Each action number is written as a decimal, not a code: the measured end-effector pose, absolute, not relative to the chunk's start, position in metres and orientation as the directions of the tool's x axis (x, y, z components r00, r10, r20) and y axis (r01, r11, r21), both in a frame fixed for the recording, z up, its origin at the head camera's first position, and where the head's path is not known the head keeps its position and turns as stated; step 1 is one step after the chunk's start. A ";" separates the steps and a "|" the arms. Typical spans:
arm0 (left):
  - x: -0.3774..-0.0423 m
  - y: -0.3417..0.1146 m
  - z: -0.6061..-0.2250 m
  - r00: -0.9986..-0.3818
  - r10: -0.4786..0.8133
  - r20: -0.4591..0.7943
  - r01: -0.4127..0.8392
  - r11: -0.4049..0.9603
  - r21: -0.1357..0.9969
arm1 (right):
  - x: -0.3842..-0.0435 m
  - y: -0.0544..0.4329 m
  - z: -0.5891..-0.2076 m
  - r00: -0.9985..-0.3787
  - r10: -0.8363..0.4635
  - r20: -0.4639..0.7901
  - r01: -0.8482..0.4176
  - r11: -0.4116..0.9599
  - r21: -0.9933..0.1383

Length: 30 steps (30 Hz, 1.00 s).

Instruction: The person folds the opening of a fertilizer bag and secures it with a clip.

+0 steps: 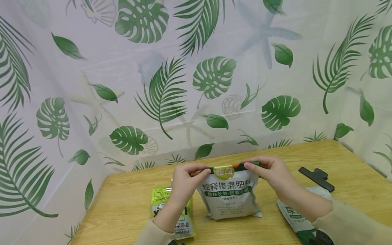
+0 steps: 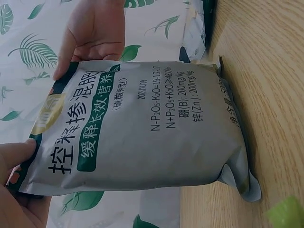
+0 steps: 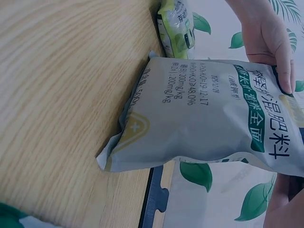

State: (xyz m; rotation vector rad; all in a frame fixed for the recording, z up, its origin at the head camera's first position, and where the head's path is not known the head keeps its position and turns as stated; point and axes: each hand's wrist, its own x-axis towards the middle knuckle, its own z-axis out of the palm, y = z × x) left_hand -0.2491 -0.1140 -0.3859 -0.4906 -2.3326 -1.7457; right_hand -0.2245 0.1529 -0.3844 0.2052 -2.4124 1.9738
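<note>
A white fertilizer bag with black and green print stands upright on the table, its green top edge folded over. My left hand pinches the left end of that top edge, thumb in front and fingers behind. At the other end, my right hand pinches the edge in the same way. Both wrist views show the bag's printed front and its puffed-out lower part. Most of the fingers are hidden behind the bag's top.
Left of the bag lies a green-and-white packet with a metal clip at its top. On the right, a second white-and-green bag lies partly under my right forearm. Behind it is a black bag clip. A leaf-patterned curtain borders the wooden table.
</note>
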 end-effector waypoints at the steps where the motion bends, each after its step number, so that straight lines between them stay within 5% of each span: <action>1: -0.249 -0.114 -0.386 -0.926 0.149 0.347 0.375 0.253 0.892 | -0.225 0.153 -0.384 -0.992 -0.089 0.093 -0.109 0.191 -0.976; 30: -0.252 -0.123 -0.390 -0.900 0.269 0.342 0.405 0.228 0.886 | -0.224 0.156 -0.390 -0.989 -0.108 0.097 -0.112 0.148 -0.983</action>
